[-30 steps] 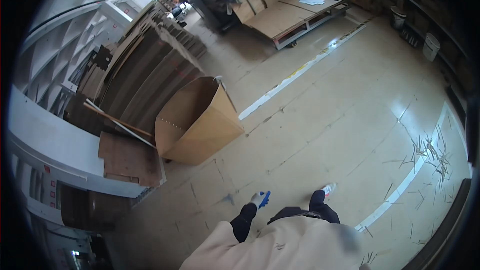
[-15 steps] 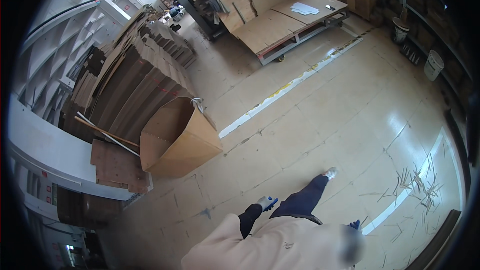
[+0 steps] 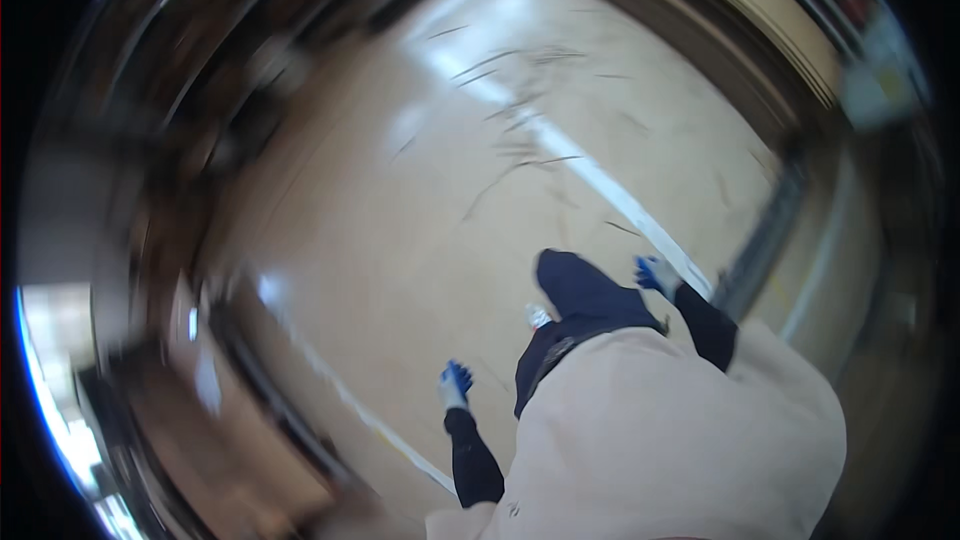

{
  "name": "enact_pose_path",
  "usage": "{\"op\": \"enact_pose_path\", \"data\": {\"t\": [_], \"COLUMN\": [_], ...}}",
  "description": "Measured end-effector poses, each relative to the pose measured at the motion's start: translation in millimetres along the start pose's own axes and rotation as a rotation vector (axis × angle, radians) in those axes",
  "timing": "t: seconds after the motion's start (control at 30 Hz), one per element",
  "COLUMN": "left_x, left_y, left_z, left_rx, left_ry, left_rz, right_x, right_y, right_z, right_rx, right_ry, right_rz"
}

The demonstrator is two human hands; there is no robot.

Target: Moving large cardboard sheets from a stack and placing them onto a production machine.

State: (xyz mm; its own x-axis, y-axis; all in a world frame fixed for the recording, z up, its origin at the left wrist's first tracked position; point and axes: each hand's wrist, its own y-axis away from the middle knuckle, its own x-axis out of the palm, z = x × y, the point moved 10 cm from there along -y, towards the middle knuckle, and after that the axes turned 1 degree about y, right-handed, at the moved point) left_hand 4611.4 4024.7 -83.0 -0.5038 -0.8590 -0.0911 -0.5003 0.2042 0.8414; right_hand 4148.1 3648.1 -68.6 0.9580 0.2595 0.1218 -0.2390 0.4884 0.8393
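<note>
Both hands are empty and well apart, swinging at the person's sides over a glossy tan floor (image 3: 420, 240). The left hand (image 3: 455, 383), in a blue-and-white work glove on a black sleeve, hangs loose with its fingers relaxed, touching nothing. The right hand (image 3: 655, 275), gloved the same way, is out past the forward leg (image 3: 580, 290) in dark trousers; how far its fingers are curled I cannot tell (the whole view is smeared by motion). Nothing sits within reach of either hand. The nearest thing to the right hand is a white painted line (image 3: 610, 195) on the floor just beside it, with thin dark scuff-like strands (image 3: 520, 155) beyond. The floor looks hard and slick, and those strands look light and flimsy, best pinched up singly if handled at all
</note>
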Motion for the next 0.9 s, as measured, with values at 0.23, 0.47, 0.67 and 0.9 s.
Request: {"op": "enact_pose_path", "data": {"t": [0.23, 0.47, 0.67, 0.9], "left_x": [90.4, 223.5, 363.1, 545.9], "left_y": [-84.2, -147.5, -205.2, -300.6], "left_z": [-171.2, -358.2, -479.1, -633.6], "left_rx": [0.078, 0.034, 0.187, 0.473], "left_ry": [-0.313, -0.650, -0.761, -1.328], "left_rz": [0.051, 0.253, 0.296, 0.382], "right_x": [-4.4, 71.4, 96.1, 104.5], "right_y": [-47.5, -187.9, -280.0, -413.9], "right_z": [-19.9, 98.6, 305.9, 483.1], "right_rx": [0.093, 0.165, 0.044, 0.023], "right_ry": [-0.261, -0.539, -0.461, -0.535], "right_rz": [-0.215, -0.191, -0.312, -0.271]}}
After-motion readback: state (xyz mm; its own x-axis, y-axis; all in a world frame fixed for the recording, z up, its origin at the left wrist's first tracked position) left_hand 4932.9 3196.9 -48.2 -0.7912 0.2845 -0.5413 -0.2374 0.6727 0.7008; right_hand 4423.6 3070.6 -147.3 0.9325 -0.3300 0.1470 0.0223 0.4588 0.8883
